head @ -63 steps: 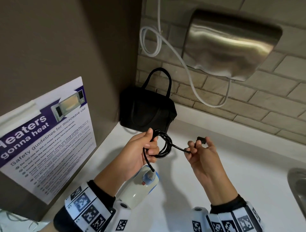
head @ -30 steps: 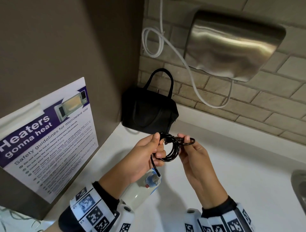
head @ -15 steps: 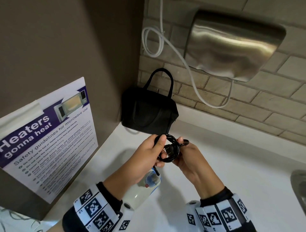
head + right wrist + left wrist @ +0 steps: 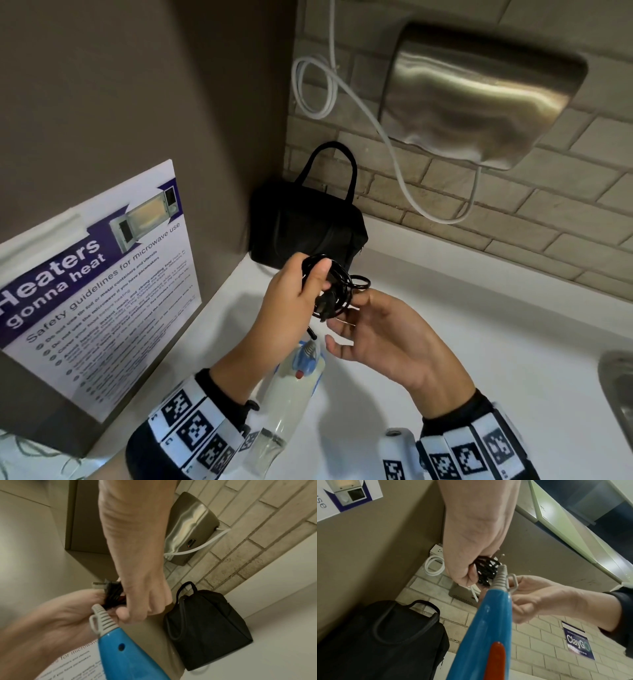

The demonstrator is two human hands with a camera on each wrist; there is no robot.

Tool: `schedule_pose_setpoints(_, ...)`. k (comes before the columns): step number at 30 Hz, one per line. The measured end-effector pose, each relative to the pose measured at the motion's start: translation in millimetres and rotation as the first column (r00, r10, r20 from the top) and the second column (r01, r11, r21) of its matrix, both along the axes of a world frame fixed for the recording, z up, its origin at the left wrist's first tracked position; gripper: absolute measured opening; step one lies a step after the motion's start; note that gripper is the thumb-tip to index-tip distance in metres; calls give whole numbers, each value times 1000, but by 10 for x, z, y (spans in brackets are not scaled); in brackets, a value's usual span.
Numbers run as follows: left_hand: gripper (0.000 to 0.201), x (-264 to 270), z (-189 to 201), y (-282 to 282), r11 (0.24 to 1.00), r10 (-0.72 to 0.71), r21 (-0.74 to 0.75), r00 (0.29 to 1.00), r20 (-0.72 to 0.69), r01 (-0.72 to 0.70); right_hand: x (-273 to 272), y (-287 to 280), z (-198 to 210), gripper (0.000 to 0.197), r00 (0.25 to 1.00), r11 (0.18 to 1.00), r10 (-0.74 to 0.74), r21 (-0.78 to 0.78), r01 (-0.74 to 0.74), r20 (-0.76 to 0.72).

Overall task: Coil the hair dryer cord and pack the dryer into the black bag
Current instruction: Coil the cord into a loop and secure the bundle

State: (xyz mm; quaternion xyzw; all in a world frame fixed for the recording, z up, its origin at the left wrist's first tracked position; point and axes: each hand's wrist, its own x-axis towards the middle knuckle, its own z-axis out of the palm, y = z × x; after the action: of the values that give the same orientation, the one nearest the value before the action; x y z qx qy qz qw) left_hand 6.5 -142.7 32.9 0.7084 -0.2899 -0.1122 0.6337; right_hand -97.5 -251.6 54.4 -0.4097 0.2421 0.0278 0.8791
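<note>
My left hand [image 4: 317, 286] grips the coiled black cord [image 4: 344, 291], plug [image 4: 322, 307] included, in front of the black bag [image 4: 301, 226]. The hair dryer [image 4: 291, 380], white with a blue handle end [image 4: 488, 628], hangs on a short length of cord under that hand. My right hand [image 4: 346, 330] sits just right of and below the coil, fingers relaxed and holding nothing. The bag stands in the corner on the white counter [image 4: 479, 342] with its handle up. In the right wrist view the plug prongs [image 4: 97, 585] stick out of the coil.
A steel wall hand dryer [image 4: 479, 96] hangs above the counter, its white cable [image 4: 387, 137] looping down beside the bag. A microwave poster [image 4: 96, 274] covers the brown panel at left. A sink edge [image 4: 620, 387] shows at far right.
My right hand carried the plug end over to the coil and let go of it. My left hand now holds the whole coil, and the right hand has opened just below it.
</note>
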Motion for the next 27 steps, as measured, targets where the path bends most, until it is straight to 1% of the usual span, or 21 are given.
schedule_pose_setpoints(2,23,-1,6,5,1000,3,-14,1000,30,-3,-10,4,30,32,997,993,70,92,-73,39)
schedule_pose_setpoints(3,23,-8,4,1,1000,6,-17,999,48,-5,-11,14,45,33,992,987,111,110,-117,61)
schedule_pose_setpoints(4,24,-16,0,-4,1000,9,-20,998,59,-8,-7,31,58,31,987,984,140,97,-147,74)
schedule_pose_setpoints(6,24,-29,0,-9,1000,12,-20,997,80,-10,13,87,73,20,989,991,134,-27,-133,59)
schedule_pose_setpoints(7,24,-39,3,-12,1000,7,-18,996,94,-6,16,116,72,19,993,989,107,-110,-101,49)
schedule_pose_setpoints(9,23,-53,-5,-15,1000,-3,-23,997,81,5,6,151,59,25,996,971,67,-232,-52,55)
schedule_pose_setpoints(11,22,-48,-8,-5,999,9,-34,999,46,-7,-33,175,75,25,996,950,74,-307,-54,53)
schedule_pose_setpoints(14,28,26,-34,15,998,55,-21,998,11,-54,-129,177,127,33,996,882,84,-466,-75,-1)
schedule_pose_setpoints(16,35,70,-48,24,999,39,-29,998,-53,-40,-188,184,144,35,997,835,80,-546,-71,-8)
schedule_pose_setpoints(19,36,77,-29,27,999,15,-31,994,-105,-18,-254,228,164,30,999,773,50,-633,-50,-17)
schedule_pose_setpoints(23,34,68,-27,15,998,51,-32,991,-128,-55,-302,289,166,25,999,739,43,-673,-34,-3)
schedule_pose_setpoints(25,28,58,-34,8,997,54,-43,989,-135,-61,-316,326,157,24,998,719,59,-694,-43,-1)
schedule_pose_setpoints(27,20,43,-21,8,996,57,-55,989,-134,-64,-328,365,137,24,997,680,81,-731,-62,-10)
